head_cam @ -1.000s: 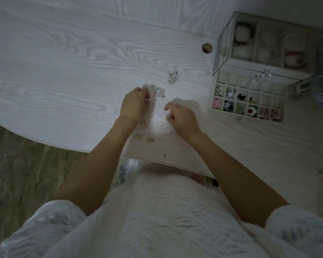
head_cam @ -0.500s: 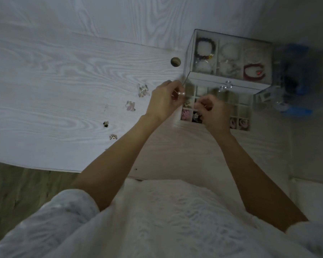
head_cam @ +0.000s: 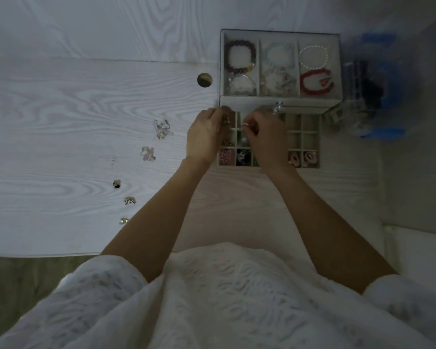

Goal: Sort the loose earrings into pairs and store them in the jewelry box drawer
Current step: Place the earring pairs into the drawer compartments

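Sleeves of a pale patterned garment point(head_cam: 212, 298) are filling the near edge as a person is leaning over a white wood-grain table point(head_cam: 61, 102). Loose earrings are lying in a ragged line on the left of the tabletop: a small gold one point(head_cam: 124, 221) nearest, then a second small piece point(head_cam: 130, 200), a darker one point(head_cam: 116, 183), a pale flower-shaped earring point(head_cam: 147, 153) and, farthest, a pale translucent cluster point(head_cam: 162, 129). Both forearms are reaching out over the open drawer point(head_cam: 310, 137) of the jewelry box point(head_cam: 281, 99), a tray of small square compartments, some holding coloured pieces along its near row. The left hand point(head_cam: 204, 139) is hovering at the drawer's left edge, fingers curled around a small earring point(head_cam: 226, 119) pinched at the fingertips. The right hand point(head_cam: 267, 139) is sitting just beside it over the drawer's middle, fingers bent and pinching a small pale piece point(head_cam: 245, 125); what it is cannot be told. Beyond the hands, the box's clear top tier is showing a dark beaded bracelet point(head_cam: 241, 56), a white pearl strand point(head_cam: 313, 56) and a red bracelet point(head_cam: 316, 83). A round cable hole point(head_cam: 204, 80) is sitting in the table left of the box, and blurred blue items point(head_cam: 378, 86) are standing to its right.
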### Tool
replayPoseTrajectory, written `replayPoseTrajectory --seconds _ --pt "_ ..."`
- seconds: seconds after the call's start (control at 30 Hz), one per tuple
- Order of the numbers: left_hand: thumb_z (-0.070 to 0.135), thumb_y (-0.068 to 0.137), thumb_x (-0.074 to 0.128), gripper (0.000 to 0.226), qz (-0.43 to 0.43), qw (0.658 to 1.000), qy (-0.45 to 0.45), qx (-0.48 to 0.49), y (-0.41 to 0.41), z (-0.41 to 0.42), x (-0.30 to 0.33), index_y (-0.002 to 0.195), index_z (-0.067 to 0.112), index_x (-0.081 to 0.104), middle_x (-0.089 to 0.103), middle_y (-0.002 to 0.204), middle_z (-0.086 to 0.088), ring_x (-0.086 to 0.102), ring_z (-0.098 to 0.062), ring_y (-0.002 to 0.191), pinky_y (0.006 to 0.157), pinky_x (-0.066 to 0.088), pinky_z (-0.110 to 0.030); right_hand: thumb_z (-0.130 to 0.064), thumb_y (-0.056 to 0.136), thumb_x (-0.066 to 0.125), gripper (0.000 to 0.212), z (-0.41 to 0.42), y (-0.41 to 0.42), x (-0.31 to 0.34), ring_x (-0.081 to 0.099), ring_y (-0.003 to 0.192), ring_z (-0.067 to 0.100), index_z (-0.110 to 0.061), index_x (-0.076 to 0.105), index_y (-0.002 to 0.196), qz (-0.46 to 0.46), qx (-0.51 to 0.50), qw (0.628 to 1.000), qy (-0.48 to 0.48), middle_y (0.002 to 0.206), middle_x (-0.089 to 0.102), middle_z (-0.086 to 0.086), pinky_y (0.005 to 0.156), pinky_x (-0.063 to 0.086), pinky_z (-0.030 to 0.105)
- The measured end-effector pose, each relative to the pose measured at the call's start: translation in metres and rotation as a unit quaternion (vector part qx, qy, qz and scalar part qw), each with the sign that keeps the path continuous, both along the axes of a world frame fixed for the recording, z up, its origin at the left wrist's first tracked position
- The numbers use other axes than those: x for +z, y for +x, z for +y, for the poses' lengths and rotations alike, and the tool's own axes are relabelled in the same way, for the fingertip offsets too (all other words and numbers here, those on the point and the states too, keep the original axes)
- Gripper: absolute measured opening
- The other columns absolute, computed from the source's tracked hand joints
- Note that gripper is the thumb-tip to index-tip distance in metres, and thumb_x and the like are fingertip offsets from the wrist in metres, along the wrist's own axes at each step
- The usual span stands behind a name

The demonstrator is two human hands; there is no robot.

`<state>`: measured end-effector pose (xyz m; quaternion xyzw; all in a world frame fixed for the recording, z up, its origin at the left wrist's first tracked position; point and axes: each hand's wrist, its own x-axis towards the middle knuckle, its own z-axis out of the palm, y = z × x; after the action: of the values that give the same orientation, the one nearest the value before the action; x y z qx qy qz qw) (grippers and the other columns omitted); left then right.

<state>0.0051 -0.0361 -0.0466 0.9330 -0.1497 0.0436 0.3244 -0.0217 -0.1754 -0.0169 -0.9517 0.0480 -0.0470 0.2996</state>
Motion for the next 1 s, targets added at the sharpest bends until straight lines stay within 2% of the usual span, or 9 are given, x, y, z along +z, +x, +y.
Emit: replayPoseTrajectory --seconds 0.13,0.23,0.37,0.53,0.63,0.7,0.77,0.83,1.0 --pt "0.015 0.079 0.068 0.021 0.056 0.998 -0.040 0.015 -0.001 0.015 -0.001 0.099 0.010 0.065 0.063 0.098 -0.011 0.061 -0.025 0.080 0.066 0.055 -0.035 -0.009 0.082 0.064 0.005 0.005 0.006 -0.003 0.058 0.067 0.025 -0.007 0.061 0.079 -0.031 0.028 0.994 -0.103 0.079 0.064 0.010 0.058 0.032 0.025" --pt "0.020 0.079 0.071 0.026 0.101 0.994 -0.050 0.009 -0.005 0.026 0.002 0.103 0.011 0.066 0.068 0.096 -0.008 0.063 -0.019 0.080 0.072 0.054 -0.034 -0.002 0.079 0.063 0.005 0.007 0.012 -0.011 0.060 0.062 0.027 -0.005 0.065 0.076 -0.043 0.038 0.989 -0.136 0.076 0.065 0.012 0.054 0.033 0.022" --pt "0.023 0.081 0.069 0.026 0.157 0.986 -0.055 0.013 -0.011 0.030 0.003 0.106 0.017 0.067 0.072 0.092 0.002 0.065 -0.010 0.080 0.077 0.054 -0.031 0.000 0.084 0.056 0.012 0.007 0.013 -0.018 0.063 0.071 0.030 0.001 0.068 0.084 -0.014 0.043 0.990 -0.130 0.083 0.067 0.019 0.061 0.036 0.024" --pt "0.023 0.083 0.066 0.026 0.173 0.984 -0.048 0.019 -0.015 0.028 0.005 0.109 0.021 0.066 0.072 0.093 0.005 0.065 -0.011 0.082 0.076 0.054 -0.033 -0.001 0.088 0.052 0.014 0.009 0.008 -0.008 0.062 0.075 0.029 0.000 0.066 0.088 -0.033 0.033 0.994 -0.095 0.088 0.067 0.017 0.063 0.031 0.022" --pt "0.027 0.087 0.061 0.022 0.158 0.987 -0.037 0.020 -0.021 0.034 0.014 0.108 0.022 0.065 0.071 0.094 0.006 0.065 -0.011 0.084 0.075 0.053 -0.032 -0.015 0.093 0.051 0.017 0.018 -0.004 0.003 0.061 0.075 0.024 -0.006 0.065 0.093 -0.073 0.055 0.992 -0.091 0.088 0.067 0.011 0.063 0.036 0.024" --pt "0.026 0.088 0.059 0.021 0.113 0.992 -0.030 0.036 -0.032 0.048 0.018 0.107 0.020 0.066 0.071 0.094 0.004 0.063 -0.016 0.089 0.078 0.050 -0.033 -0.016 0.093 0.050 0.020 0.031 -0.014 0.011 0.061 0.080 0.022 -0.009 0.064 0.103 -0.085 0.104 0.988 -0.078 0.093 0.068 0.008 0.066 0.042 0.025" --pt "0.024 0.088 0.058 0.021 0.065 0.996 -0.009 0.063 -0.045 0.073 0.019 0.106 0.017 0.066 0.072 0.095 0.002 0.060 -0.023 0.094 0.084 0.046 -0.036 -0.013 0.091 0.051 0.024 0.048 -0.023 0.016 0.061 0.086 0.022 -0.009 0.062 0.112 -0.069 0.171 0.981 -0.058 0.099 0.067 0.008 0.070 0.044 0.026" --pt "0.023 0.087 0.058 0.022 0.055 0.994 -0.003 0.097 -0.055 0.101 0.017 0.106 0.016 0.066 0.071 0.096 0.002 0.059 -0.026 0.096 0.087 0.044 -0.038 -0.009 0.089 0.053 0.029 0.065 -0.024 0.015 0.060 0.095 0.026 -0.008 0.061 0.116 -0.037 0.216 0.974 -0.054 0.104 0.066 0.010 0.077 0.047 0.032" --pt "0.021 0.086 0.061 0.028 0.121 0.980 -0.007 0.155 -0.049 0.148 0.014 0.113 0.016 0.062 0.069 0.104 -0.002 0.059 -0.022 0.098 0.084 0.040 -0.029 -0.010 0.089 0.056 0.035 0.106 0.009 -0.006 0.052 0.110 0.024 -0.012 0.054 0.124 0.068 0.234 0.968 -0.062 0.120 0.057 0.007 0.085 0.050 0.040"
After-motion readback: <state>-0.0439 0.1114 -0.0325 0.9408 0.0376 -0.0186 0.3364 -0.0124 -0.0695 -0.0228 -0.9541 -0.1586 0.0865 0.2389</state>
